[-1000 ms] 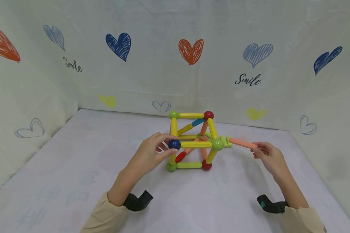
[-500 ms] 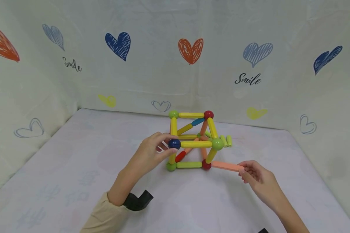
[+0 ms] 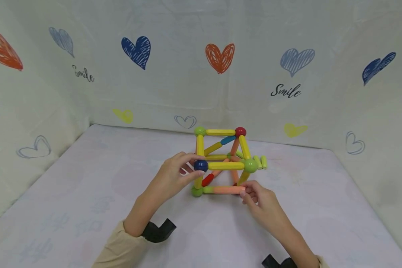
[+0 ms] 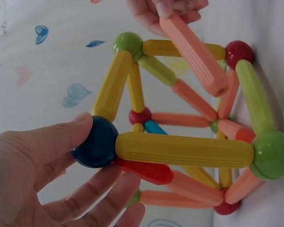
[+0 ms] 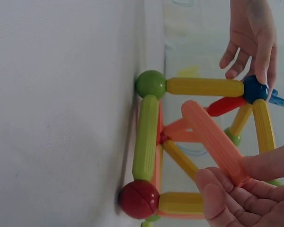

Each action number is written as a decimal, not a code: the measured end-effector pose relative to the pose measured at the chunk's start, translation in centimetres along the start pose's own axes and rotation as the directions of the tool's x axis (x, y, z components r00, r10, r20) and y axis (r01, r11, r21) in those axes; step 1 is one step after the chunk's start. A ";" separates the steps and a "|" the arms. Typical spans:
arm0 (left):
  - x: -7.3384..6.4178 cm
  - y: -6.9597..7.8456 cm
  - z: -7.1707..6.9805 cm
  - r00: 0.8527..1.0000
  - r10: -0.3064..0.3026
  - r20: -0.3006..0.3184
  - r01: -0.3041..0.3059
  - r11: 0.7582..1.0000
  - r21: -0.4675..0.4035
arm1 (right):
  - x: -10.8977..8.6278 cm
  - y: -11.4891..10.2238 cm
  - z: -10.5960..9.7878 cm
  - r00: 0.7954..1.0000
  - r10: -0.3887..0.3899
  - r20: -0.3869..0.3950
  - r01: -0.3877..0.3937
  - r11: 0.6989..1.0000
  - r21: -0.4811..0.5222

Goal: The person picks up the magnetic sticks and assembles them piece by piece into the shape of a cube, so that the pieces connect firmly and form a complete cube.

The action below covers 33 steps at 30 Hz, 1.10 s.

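A cube-like frame of yellow, green and salmon magnetic rods joined by balls stands on the table; a yellow rod [image 3: 226,166] forms its front upper edge. My left hand [image 3: 169,176] pinches the dark blue ball [image 3: 201,166] at the front upper left corner between thumb and fingers. With thumb and fingertips my right hand [image 3: 262,199] holds a loose salmon rod [image 3: 224,190] by its right end. From the head it overlaps the front lower green rod [image 5: 146,137]; both wrist views show it slanting in front of the frame's open front face. A red ball [image 5: 139,198] is the lower right corner.
Short green rods [image 3: 257,162] lie on the table just right of the frame. The white cloth-covered table [image 3: 120,149] ends at a backdrop [image 3: 174,82] printed with hearts. A red-and-salmon diagonal [image 3: 208,180] runs inside the frame.
My right hand has brought the salmon rod from beside the green rods at the right, down and left, to the front lower edge. The left hand stays on the blue ball.
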<state>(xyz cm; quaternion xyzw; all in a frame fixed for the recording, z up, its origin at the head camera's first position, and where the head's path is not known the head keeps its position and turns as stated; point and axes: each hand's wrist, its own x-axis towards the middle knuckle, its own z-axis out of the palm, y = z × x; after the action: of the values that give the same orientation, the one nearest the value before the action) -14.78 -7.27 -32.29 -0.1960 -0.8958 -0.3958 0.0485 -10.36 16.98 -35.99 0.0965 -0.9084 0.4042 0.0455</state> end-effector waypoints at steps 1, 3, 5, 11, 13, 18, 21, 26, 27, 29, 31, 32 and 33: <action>0.0 0.0 0.0 1.000 0.003 0.000 -0.003 1.000 -0.001 | 0.2 -0.3 0.3 1.000 0.003 0.008 -0.003 1.000 -0.005; 0.0 0.0 0.0 1.000 0.009 0.000 -0.009 1.000 -0.002 | 0.7 -0.8 0.8 1.000 0.004 0.021 -0.004 1.000 -0.019; 0.1 -0.1 0.0 1.000 0.015 -0.001 -0.015 1.000 -0.002 | 1.1 -1.2 1.3 1.000 0.002 0.026 -0.001 0.999 -0.038; 0.2 -0.2 0.1 0.999 0.038 -0.005 -0.038 0.999 -0.006 | 2.1 -2.0 2.3 1.000 -0.010 0.029 0.012 0.996 -0.088; 0.2 -0.2 0.1 0.999 0.043 -0.005 -0.043 0.999 -0.007 | 2.3 -2.0 2.4 0.999 -0.016 0.030 0.019 0.995 -0.101; 0.2 -0.1 0.1 0.999 0.043 -0.003 -0.043 0.999 -0.004 | 2.5 -1.7 2.8 0.999 -0.037 0.020 0.039 0.994 -0.100; 0.1 -0.1 0.0 0.999 0.038 -0.001 -0.038 0.999 0.002 | 2.7 -1.5 3.0 0.999 -0.039 0.007 0.040 0.997 -0.062; 0.1 0.0 -0.2 1.000 0.032 0.001 -0.032 0.999 0.006 | 2.9 -1.0 3.4 1.000 -0.030 -0.003 0.030 0.999 0.033; 0.1 0.0 -0.2 1.000 0.030 0.002 -0.030 1.000 0.006 | 2.9 -1.0 3.4 1.000 -0.028 -0.003 0.028 0.999 0.046; 0.1 0.0 -0.2 0.999 0.032 0.003 -0.032 0.999 0.006 | 2.9 -0.9 3.4 1.000 -0.029 -0.005 0.029 0.998 0.057; 0.0 0.0 -0.2 1.000 0.030 0.004 -0.030 1.000 0.004 | 2.9 -0.8 3.4 1.000 -0.031 -0.003 0.031 0.998 0.056; 0.0 0.0 -0.2 1.000 0.028 0.004 -0.028 1.000 0.004 | 2.9 -0.8 3.4 1.000 -0.031 -0.001 0.031 0.998 0.057; 0.0 0.0 -0.1 1.000 0.027 0.003 -0.027 1.000 0.003 | 2.9 -0.8 3.3 1.000 -0.030 0.001 0.030 0.998 0.060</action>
<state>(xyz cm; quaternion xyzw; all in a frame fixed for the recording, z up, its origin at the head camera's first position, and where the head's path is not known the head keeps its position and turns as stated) -14.83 -7.38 -32.19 -0.2086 -0.8938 -0.3934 0.0531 -13.04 13.60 -37.19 0.1117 -0.8945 0.4303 0.0476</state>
